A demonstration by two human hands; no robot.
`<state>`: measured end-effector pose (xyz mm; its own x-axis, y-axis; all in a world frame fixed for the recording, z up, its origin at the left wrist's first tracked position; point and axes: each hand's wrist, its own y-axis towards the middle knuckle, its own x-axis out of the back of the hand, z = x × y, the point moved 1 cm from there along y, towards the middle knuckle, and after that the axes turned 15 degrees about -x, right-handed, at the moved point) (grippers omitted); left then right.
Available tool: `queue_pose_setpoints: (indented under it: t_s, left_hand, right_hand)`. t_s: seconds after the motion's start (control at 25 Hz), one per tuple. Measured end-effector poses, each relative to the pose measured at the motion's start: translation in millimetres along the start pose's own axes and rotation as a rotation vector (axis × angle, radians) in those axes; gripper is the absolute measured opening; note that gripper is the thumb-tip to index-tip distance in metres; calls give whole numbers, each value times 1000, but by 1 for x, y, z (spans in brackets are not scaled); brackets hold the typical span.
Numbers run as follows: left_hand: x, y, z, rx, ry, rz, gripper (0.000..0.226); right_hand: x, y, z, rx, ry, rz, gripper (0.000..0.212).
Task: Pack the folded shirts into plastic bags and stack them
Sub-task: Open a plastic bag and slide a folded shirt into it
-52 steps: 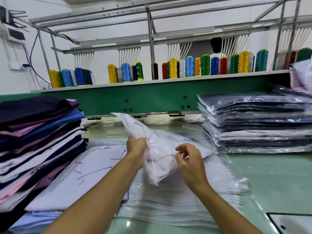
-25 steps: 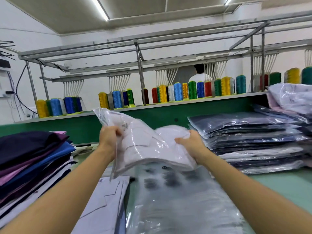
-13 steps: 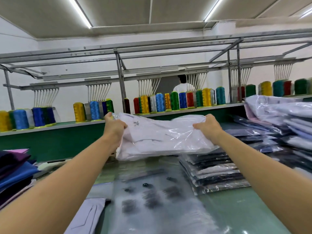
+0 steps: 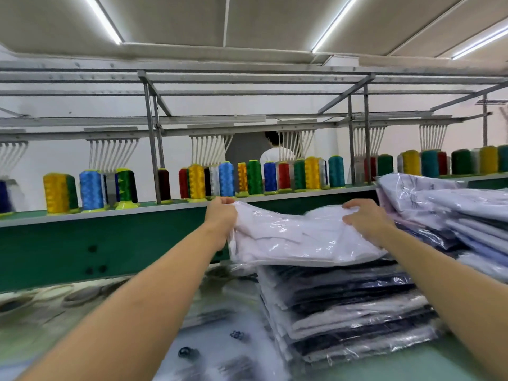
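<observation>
Green table holds bagged shirts, thread spools behind.

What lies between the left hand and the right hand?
In the head view, the bagged white shirt spans that stretch; the left hand grips one end, the right hand the other.

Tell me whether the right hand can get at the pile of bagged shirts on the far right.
Probably yes: that pile lies just beside the right hand with nothing between. But the hand grips the bagged white shirt, so it must let go first.
</observation>
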<state>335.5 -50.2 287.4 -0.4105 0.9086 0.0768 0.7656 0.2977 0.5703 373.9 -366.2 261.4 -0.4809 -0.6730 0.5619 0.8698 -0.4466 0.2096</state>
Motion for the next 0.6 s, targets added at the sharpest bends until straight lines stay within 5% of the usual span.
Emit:
queue_pose_setpoints:
  t_s: [0.2, 0.44, 0.6]
  left_hand:
    - [-53, 26, 30, 82, 78, 82, 21]
    - [-89, 45, 58, -8, 246, 246, 36]
    - [-102, 55, 70, -32, 782, 472, 41]
  right_hand:
    - [-2, 56, -17, -11, -140, -90, 28]
    - [-15, 109, -36, 10, -455, -207, 35]
    - [-26, 121, -42, 63, -708, -237, 44]
